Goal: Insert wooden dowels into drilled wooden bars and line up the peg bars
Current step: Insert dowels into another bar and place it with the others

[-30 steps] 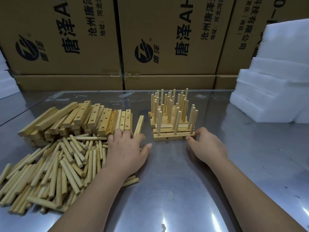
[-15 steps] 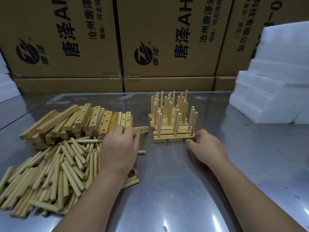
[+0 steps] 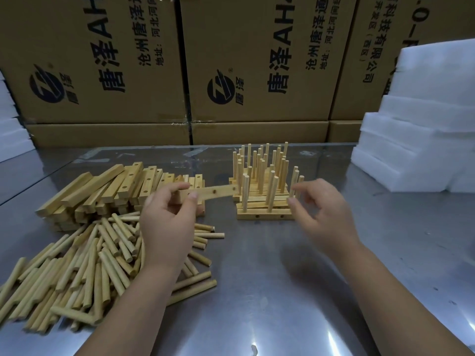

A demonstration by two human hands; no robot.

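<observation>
The drilled bar we are working on is off the table, level and pointing rightward, its far end just short of the peg bars. Our left hand pinches its near end between thumb and fingers, which leaves the holes along its face showing and free to take dowels. No dowel sits in it yet, so we judge this to be the start of a new bar. Our right hand hovers just beside the right end of the front peg bar, fingers loosely curled and holding nothing; blur keeps us from telling whether a fingertip touches the nearest upright dowel. The finished bars stand packed in rows, pegs up, one against the next, so a new one can be pushed square against the front. To our left the bare bars lie stacked and the loose dowels are heaped nearer us, both within the left hand's reach on the steel table. Printed cartons wall the back, and white foam blocks are stacked at the right.
</observation>
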